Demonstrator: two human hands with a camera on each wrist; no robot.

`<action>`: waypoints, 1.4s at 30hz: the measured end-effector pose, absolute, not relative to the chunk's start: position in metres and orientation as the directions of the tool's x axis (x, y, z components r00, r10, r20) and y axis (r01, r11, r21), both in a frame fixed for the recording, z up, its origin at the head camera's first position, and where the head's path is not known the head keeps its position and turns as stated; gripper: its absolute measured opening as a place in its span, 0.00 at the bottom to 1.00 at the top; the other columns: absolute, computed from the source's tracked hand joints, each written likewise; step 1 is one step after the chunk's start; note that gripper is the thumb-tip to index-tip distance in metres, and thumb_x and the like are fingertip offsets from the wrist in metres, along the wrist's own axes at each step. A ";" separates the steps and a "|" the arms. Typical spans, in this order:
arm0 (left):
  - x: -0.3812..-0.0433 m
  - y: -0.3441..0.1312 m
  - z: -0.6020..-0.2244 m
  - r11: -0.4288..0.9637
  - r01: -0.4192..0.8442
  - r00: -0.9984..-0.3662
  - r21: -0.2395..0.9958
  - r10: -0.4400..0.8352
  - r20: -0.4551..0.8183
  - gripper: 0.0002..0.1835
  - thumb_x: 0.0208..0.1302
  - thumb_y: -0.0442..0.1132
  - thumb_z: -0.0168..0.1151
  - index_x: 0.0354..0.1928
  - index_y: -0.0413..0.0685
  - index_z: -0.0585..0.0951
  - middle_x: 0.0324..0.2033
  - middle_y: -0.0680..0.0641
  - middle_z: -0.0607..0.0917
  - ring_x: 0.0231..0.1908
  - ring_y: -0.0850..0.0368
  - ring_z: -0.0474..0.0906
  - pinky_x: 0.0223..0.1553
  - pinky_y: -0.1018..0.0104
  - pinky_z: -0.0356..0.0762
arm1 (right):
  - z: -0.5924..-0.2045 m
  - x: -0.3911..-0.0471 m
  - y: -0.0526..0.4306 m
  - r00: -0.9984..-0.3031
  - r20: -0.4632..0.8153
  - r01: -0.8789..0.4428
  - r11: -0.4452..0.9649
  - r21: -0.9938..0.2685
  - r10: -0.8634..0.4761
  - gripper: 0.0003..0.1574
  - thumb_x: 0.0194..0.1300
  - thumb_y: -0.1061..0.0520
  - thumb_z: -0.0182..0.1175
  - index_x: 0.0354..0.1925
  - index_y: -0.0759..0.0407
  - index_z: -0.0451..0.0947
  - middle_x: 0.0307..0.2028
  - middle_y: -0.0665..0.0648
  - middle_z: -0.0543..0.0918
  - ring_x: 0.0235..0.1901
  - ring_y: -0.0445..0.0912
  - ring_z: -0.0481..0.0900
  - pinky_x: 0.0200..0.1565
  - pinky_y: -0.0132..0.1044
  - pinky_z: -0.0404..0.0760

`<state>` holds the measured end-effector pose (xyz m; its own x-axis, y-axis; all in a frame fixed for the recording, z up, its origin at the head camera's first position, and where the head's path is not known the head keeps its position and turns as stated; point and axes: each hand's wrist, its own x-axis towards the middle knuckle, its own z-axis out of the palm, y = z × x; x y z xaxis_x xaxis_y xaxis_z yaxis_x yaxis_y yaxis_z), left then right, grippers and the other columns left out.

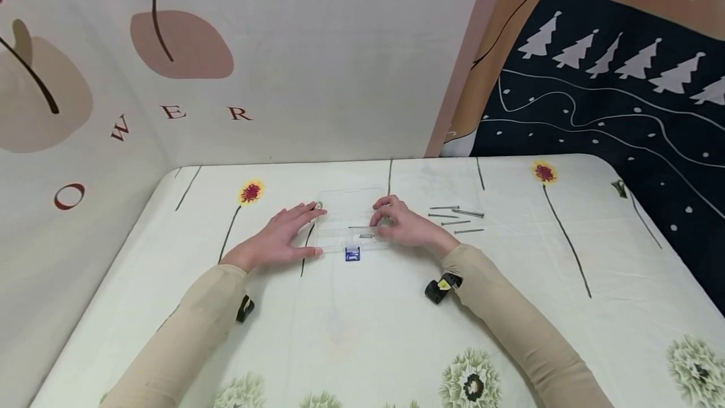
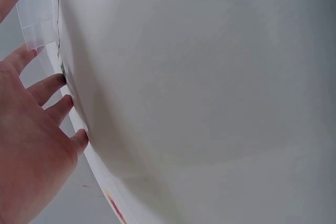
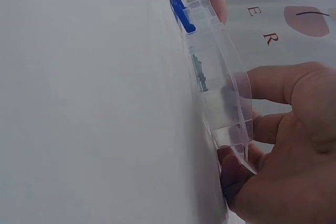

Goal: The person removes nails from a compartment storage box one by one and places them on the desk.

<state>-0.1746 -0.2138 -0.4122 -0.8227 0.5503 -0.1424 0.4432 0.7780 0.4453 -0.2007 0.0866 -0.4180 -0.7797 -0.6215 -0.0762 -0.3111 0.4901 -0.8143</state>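
Observation:
A clear plastic box (image 1: 334, 249) with a blue latch (image 1: 352, 254) at its front lies on the table between both hands. The left hand (image 1: 281, 236) rests at the box's left side, fingers extended and spread, fingertips at its edge. Over the right end of the box, the right hand (image 1: 401, 224) has bent fingers and pinches a thin nail (image 1: 360, 227) that points left. Short nails (image 1: 367, 236) lie inside, behind the latch; in the right wrist view they show as a dark cluster (image 3: 198, 70) through the clear wall.
Several loose nails (image 1: 455, 215) lie on the table right of the right hand. A flower-printed cloth (image 1: 340, 326) covers the table. A pale wall hanging (image 1: 340, 80) rises behind it, and a dark tree-patterned cloth (image 1: 595, 99) hangs at the right.

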 end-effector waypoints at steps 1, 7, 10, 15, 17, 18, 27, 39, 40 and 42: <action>-0.175 -0.214 -0.412 0.779 0.443 -0.823 0.445 0.550 -0.143 0.43 0.60 0.61 0.63 0.73 0.54 0.60 0.74 0.43 0.54 0.72 0.42 0.44 0.69 0.42 0.36 | -0.419 -0.201 0.086 -0.785 -0.073 -0.303 0.484 -0.821 -0.615 0.06 0.66 0.62 0.58 0.40 0.63 0.79 0.60 0.64 0.63 0.63 0.59 0.57 0.62 0.53 0.59; -0.175 -0.213 -0.411 0.783 0.440 -0.826 0.441 0.545 -0.144 0.43 0.59 0.60 0.63 0.73 0.54 0.60 0.74 0.42 0.54 0.72 0.42 0.44 0.69 0.42 0.36 | -0.422 -0.202 0.087 -0.823 -0.052 -0.241 0.429 -0.871 -0.566 0.03 0.65 0.64 0.59 0.37 0.62 0.79 0.59 0.64 0.66 0.60 0.56 0.64 0.58 0.48 0.66; -0.174 -0.213 -0.412 0.782 0.443 -0.825 0.440 0.547 -0.141 0.44 0.59 0.60 0.63 0.73 0.53 0.60 0.73 0.42 0.54 0.72 0.41 0.45 0.68 0.41 0.36 | -0.421 -0.203 0.087 -0.827 -0.010 -0.254 0.390 -0.885 -0.562 0.02 0.65 0.65 0.59 0.37 0.63 0.79 0.52 0.62 0.71 0.52 0.53 0.68 0.53 0.44 0.68; -0.173 -0.213 -0.412 0.782 0.441 -0.827 0.440 0.545 -0.140 0.43 0.59 0.60 0.63 0.73 0.53 0.61 0.73 0.41 0.54 0.72 0.41 0.45 0.68 0.40 0.36 | -0.422 -0.205 0.088 -0.819 0.048 -0.297 0.350 -0.888 -0.572 0.02 0.64 0.66 0.60 0.36 0.65 0.78 0.39 0.58 0.75 0.39 0.48 0.68 0.42 0.39 0.67; -0.173 -0.213 -0.413 0.781 0.443 -0.826 0.440 0.546 -0.137 0.43 0.59 0.60 0.63 0.73 0.53 0.61 0.73 0.41 0.54 0.72 0.41 0.45 0.68 0.40 0.36 | -0.421 -0.205 0.088 -0.823 0.046 -0.292 0.352 -0.890 -0.566 0.02 0.64 0.66 0.60 0.37 0.65 0.79 0.40 0.57 0.76 0.40 0.49 0.69 0.46 0.41 0.68; -0.174 -0.213 -0.413 0.780 0.444 -0.826 0.441 0.547 -0.136 0.43 0.59 0.60 0.63 0.73 0.53 0.61 0.73 0.41 0.54 0.72 0.41 0.45 0.68 0.40 0.36 | -0.420 -0.204 0.089 -0.825 0.048 -0.293 0.354 -0.888 -0.563 0.02 0.64 0.66 0.60 0.37 0.65 0.79 0.40 0.57 0.77 0.42 0.49 0.70 0.49 0.42 0.69; -0.175 -0.214 -0.413 0.774 0.453 -0.824 0.443 0.553 -0.124 0.43 0.59 0.60 0.63 0.73 0.54 0.60 0.73 0.41 0.55 0.72 0.41 0.45 0.68 0.40 0.37 | -0.416 -0.206 0.099 -0.860 0.031 -0.254 0.374 -0.892 -0.510 0.03 0.65 0.64 0.61 0.38 0.62 0.80 0.46 0.57 0.80 0.53 0.53 0.71 0.61 0.53 0.63; -0.174 -0.215 -0.411 0.781 0.447 -0.826 0.436 0.548 -0.135 0.44 0.59 0.61 0.63 0.74 0.54 0.60 0.73 0.42 0.54 0.72 0.42 0.44 0.68 0.41 0.37 | -0.413 -0.210 0.123 -0.912 0.024 -0.201 0.396 -0.896 -0.409 0.06 0.66 0.65 0.60 0.40 0.64 0.82 0.40 0.56 0.83 0.44 0.49 0.77 0.48 0.43 0.75; -0.174 -0.215 -0.412 0.779 0.447 -0.825 0.440 0.549 -0.134 0.44 0.59 0.61 0.63 0.74 0.54 0.60 0.73 0.42 0.54 0.72 0.42 0.44 0.68 0.41 0.36 | -0.412 -0.209 0.126 -0.916 0.024 -0.199 0.401 -0.894 -0.402 0.06 0.66 0.65 0.60 0.40 0.64 0.82 0.40 0.57 0.83 0.44 0.49 0.77 0.48 0.43 0.75; -0.174 -0.214 -0.412 0.777 0.445 -0.824 0.446 0.550 -0.136 0.44 0.59 0.62 0.63 0.74 0.55 0.59 0.74 0.42 0.54 0.72 0.43 0.44 0.69 0.42 0.36 | -0.412 -0.209 0.132 -0.921 0.023 -0.193 0.407 -0.893 -0.388 0.06 0.66 0.64 0.60 0.41 0.64 0.82 0.40 0.57 0.83 0.44 0.49 0.77 0.49 0.44 0.74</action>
